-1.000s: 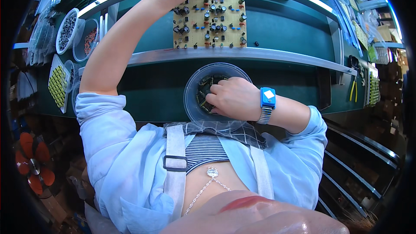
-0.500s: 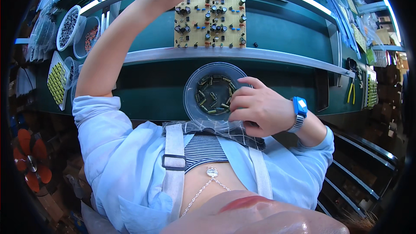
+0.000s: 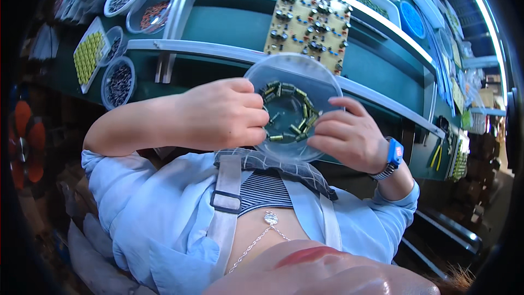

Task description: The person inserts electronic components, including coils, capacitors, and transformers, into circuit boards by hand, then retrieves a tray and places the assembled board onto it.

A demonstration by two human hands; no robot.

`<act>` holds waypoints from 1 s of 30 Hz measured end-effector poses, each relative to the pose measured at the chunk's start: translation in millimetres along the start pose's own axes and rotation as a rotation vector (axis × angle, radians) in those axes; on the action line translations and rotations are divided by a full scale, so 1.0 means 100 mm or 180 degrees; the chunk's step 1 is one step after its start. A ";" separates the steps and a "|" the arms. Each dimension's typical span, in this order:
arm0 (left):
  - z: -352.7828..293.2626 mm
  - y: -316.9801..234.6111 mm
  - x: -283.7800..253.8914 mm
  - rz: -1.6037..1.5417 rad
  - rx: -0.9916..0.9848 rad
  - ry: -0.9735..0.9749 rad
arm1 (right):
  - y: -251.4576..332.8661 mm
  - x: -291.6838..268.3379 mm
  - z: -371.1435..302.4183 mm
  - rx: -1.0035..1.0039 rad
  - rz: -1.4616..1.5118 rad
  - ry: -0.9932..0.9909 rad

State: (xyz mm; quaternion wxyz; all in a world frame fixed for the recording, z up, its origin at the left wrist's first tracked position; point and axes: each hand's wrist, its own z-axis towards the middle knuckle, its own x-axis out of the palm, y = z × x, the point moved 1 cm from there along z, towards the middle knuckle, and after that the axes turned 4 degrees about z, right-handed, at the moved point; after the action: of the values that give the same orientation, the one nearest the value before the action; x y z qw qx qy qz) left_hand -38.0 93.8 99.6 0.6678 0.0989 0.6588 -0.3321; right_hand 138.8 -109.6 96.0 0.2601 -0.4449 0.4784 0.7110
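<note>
A round translucent plastic tub (image 3: 295,63) is between my two hands, just in front of my body. Inside it lie several small green-and-gold cylindrical capacitors (image 3: 302,125), mostly gathered along the wall. My left hand (image 3: 226,113) is closed at the tub's left side, fingers curled over its edge, the thumb largely hidden. On the opposite side my right hand (image 3: 349,135), with a blue watch at its wrist, grips the rim with bent fingers. Beyond the tub a tan circuit board (image 3: 297,43) full of upright components rests across metal rails, its near edge partly covered by the tub.
Metal rails (image 3: 204,48) cross the green bench (image 3: 229,22). At the left stand tubs of small parts (image 3: 119,82) and a tray of yellow-green pieces (image 3: 90,57). White bins (image 3: 376,8) and a blue bowl (image 3: 412,19) are far right. Yellow-handled pliers (image 3: 436,154) lie at right.
My left hand has come down from the circuit board to the tub's left side. The tub appears larger, slightly higher and farther right. The view has turned, shifting the bench and board.
</note>
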 end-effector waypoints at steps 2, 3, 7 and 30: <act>-0.14 -0.01 -0.15 0.0269 -0.0140 -0.0135 | -0.05 -0.13 0.18 0.0005 -0.0365 -0.0341; -0.22 0.03 -0.28 0.0380 -0.0365 -0.0179 | -0.06 -0.13 0.25 -0.0067 -0.0365 -0.0330; -0.59 0.44 -0.64 0.1156 -0.0953 -0.0797 | -0.09 -0.06 0.38 0.0249 -0.0419 -0.2041; -1.53 3.56 -0.64 0.1201 -0.3912 -0.0475 | 0.16 0.63 0.50 0.1251 0.0351 -0.0742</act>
State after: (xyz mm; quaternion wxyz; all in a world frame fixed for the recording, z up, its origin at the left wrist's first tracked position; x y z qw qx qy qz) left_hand 47.0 471.7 34.5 0.6936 -0.2107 0.6518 0.2228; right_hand 77.3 -74.1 54.8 0.3559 -0.2738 0.5980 0.6639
